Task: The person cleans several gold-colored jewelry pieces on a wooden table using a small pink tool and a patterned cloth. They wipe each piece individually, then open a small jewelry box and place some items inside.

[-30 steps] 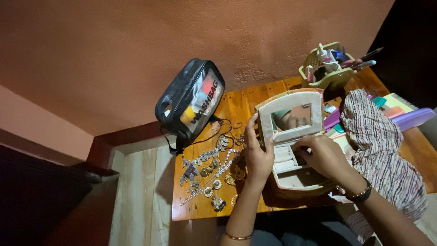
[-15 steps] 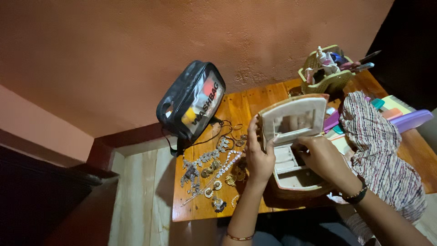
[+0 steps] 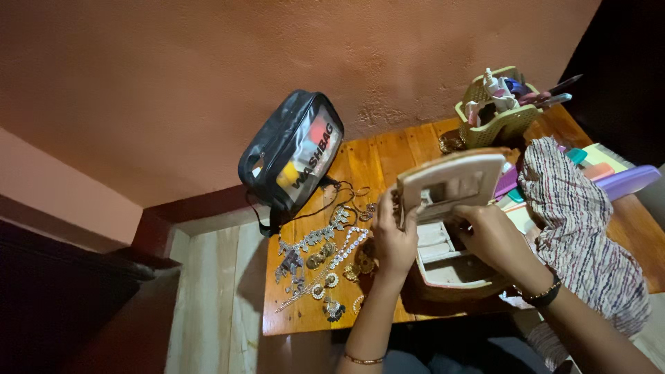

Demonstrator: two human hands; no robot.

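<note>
- Since a second ago the mirrored lid (image 3: 450, 183) of the jewellery box (image 3: 454, 266) has tipped forward from upright to roughly half shut; the box itself has not shifted on the counter (image 3: 374, 156).
- My left hand (image 3: 393, 239) has its grip closed around the lid's left edge, thumb up the side and fingers across the front rim. My right hand (image 3: 493, 235) rests curled at the lid's right lower corner, over the open tray; whether it pinches anything I cannot tell, as the fingertips are hidden.
- The box sits at the near edge of the counter, between the spread of jewellery (image 3: 322, 260) on its left and the striped cloth (image 3: 578, 221) on its right.
- Risk as I judge it: my right fingers lie in the gap between lid and tray, so a lid coming down further could nip them.
- A piece lying proud in the ring rolls could be bent or keep the lid from seating.
- The box is close to the counter's front edge; pressing on the lid could push it towards my lap.
- My left wrist is just beside the necklaces and earrings; a sweep of the forearm could drag them off the counter.
- The black wash bag (image 3: 294, 156) leans on the wall, well clear.
</note>
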